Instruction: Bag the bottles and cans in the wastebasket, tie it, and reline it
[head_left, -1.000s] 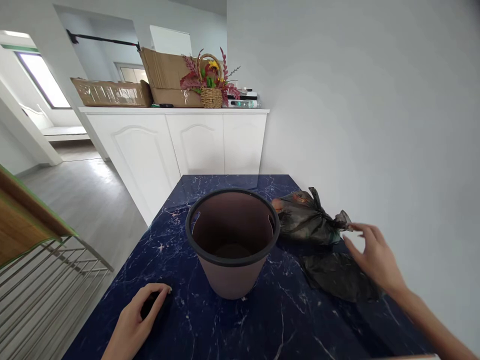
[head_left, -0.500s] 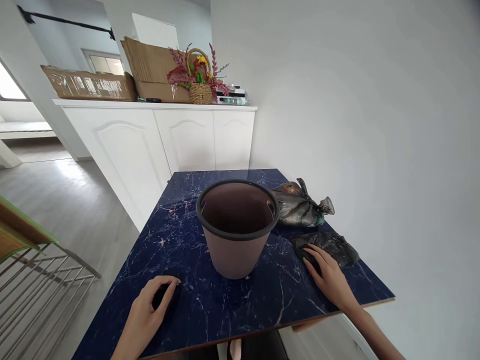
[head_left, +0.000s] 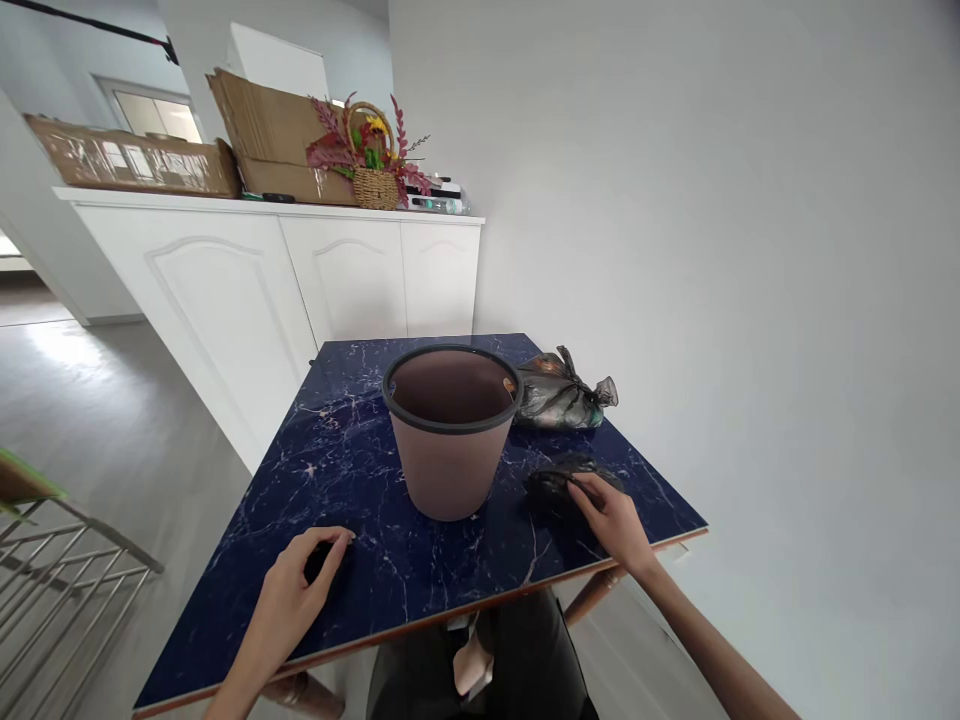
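A mauve trash bin [head_left: 451,465] with a dark rim stands upright on the blue marbled table [head_left: 352,590]. My right hand [head_left: 615,520] pinches the near edge of a crumpled black plastic bag [head_left: 559,478], which lies to the right of the bin. My left hand [head_left: 304,580] rests on the table left of the bin. Its fingers are curled, thumb and index tips together, with nothing seen in them. Behind the right hand lies a knotted black garbage bag [head_left: 562,395] with things inside, partly hidden by the bin.
Beyond the table stands a white cabinet [head_left: 225,290] bearing cardboard boxes [head_left: 135,165], a flower basket [head_left: 375,188] and a plastic bottle [head_left: 441,205]. A grey wall [head_left: 675,250] runs along the right. A metal rack [head_left: 67,590] is at the lower left.
My right hand has closed on the flat black bag, which is now more bunched up and lifted at its near edge. The left hand stays curled on the table. The view has shifted.
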